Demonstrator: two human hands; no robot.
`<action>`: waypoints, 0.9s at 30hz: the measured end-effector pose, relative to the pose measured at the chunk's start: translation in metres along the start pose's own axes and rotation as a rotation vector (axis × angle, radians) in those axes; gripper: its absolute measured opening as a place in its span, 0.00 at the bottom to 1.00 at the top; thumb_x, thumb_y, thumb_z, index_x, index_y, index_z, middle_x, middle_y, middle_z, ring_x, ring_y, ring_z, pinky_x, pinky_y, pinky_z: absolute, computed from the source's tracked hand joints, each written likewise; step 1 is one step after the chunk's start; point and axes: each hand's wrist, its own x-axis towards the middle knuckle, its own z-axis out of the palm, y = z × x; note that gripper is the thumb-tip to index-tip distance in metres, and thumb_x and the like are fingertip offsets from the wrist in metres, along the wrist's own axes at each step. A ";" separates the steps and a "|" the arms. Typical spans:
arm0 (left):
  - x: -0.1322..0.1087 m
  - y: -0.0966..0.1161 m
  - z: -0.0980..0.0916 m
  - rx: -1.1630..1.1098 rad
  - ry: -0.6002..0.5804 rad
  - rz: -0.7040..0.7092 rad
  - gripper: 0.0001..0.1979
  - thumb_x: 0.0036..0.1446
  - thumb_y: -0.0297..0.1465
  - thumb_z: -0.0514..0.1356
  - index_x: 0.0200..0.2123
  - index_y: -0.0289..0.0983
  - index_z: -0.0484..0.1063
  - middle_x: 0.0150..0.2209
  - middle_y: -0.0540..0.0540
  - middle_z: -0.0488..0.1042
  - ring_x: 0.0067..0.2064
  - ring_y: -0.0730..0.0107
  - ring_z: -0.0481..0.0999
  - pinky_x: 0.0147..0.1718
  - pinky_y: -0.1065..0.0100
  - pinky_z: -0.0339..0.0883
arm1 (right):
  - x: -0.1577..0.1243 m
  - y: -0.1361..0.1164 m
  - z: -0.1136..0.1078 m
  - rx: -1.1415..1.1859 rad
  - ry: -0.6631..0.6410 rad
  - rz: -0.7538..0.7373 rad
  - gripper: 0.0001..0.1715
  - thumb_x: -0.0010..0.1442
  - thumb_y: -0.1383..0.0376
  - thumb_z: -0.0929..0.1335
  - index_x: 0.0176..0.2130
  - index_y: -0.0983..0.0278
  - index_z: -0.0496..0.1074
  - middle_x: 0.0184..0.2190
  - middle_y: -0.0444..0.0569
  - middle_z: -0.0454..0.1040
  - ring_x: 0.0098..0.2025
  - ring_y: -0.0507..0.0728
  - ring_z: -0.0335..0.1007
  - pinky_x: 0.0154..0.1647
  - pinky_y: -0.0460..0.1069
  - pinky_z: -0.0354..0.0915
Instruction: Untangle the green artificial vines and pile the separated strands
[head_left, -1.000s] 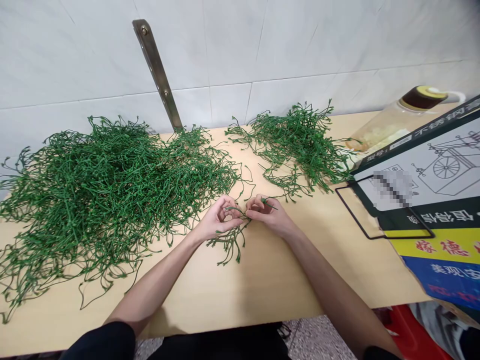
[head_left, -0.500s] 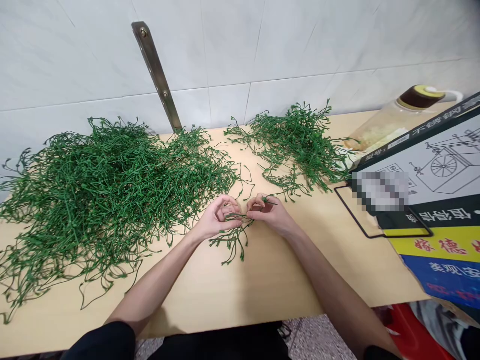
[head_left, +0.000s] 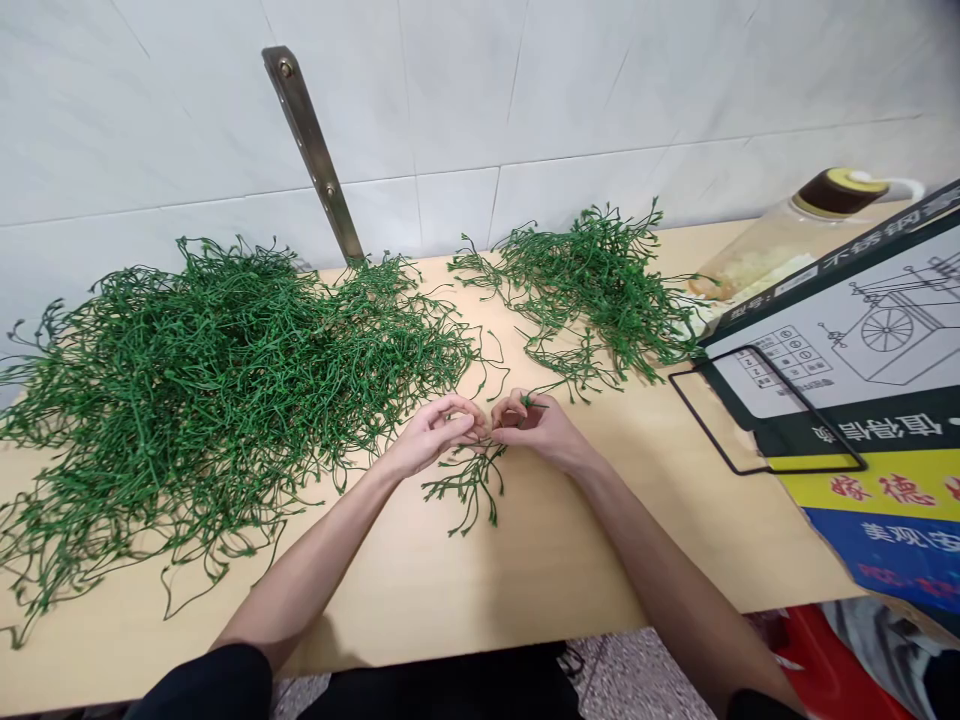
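Close together over the front middle of the table, my left hand [head_left: 439,432] and my right hand [head_left: 541,432] have their fingertips nearly meeting. Both are closed in a pinch. A thin green artificial plant stem [head_left: 534,402] pokes out past the curled fingers of my right hand. Just below the fingertips is a small bunch of green plastic stems [head_left: 471,482] with forked tips; its upper ends are hidden by my fingers. Whatever my left thumb and fingers pinch is mostly covered, though the bunch runs up to them.
A large tangled heap of green stems [head_left: 225,370] covers the table's left side. A smaller pile [head_left: 600,290] lies at the back right. Further right are a clear bottle [head_left: 780,235] with a dark lid, a printed box [head_left: 862,350] and a black wire handle [head_left: 739,472]. A metal bracket [head_left: 319,150] stands against the tiled wall.
My left fingers have closed up and shifted slightly, and the stem stretched between the hands shows less. The small bunch below has swung a little to the right. Both piles are unchanged.
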 end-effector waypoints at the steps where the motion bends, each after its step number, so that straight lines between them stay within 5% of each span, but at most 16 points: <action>1: 0.000 0.000 0.001 0.042 0.017 -0.007 0.18 0.52 0.42 0.70 0.37 0.34 0.73 0.35 0.46 0.77 0.36 0.69 0.79 0.36 0.68 0.75 | 0.000 0.000 0.000 0.001 -0.009 0.000 0.31 0.41 0.64 0.81 0.23 0.61 0.55 0.27 0.42 0.74 0.30 0.51 0.69 0.34 0.49 0.68; 9: -0.002 -0.003 -0.001 0.139 -0.107 -0.013 0.19 0.49 0.35 0.72 0.37 0.34 0.69 0.35 0.49 0.73 0.34 0.75 0.78 0.36 0.71 0.73 | 0.000 0.003 0.001 0.021 -0.034 0.006 0.31 0.42 0.64 0.81 0.23 0.61 0.55 0.28 0.42 0.74 0.29 0.51 0.71 0.34 0.50 0.71; 27: -0.001 -0.006 0.006 0.128 0.051 0.178 0.18 0.45 0.30 0.74 0.34 0.34 0.68 0.30 0.49 0.75 0.33 0.76 0.76 0.32 0.75 0.72 | 0.002 0.015 -0.002 0.110 -0.172 0.018 0.28 0.43 0.67 0.80 0.28 0.61 0.58 0.30 0.42 0.69 0.33 0.51 0.67 0.34 0.48 0.69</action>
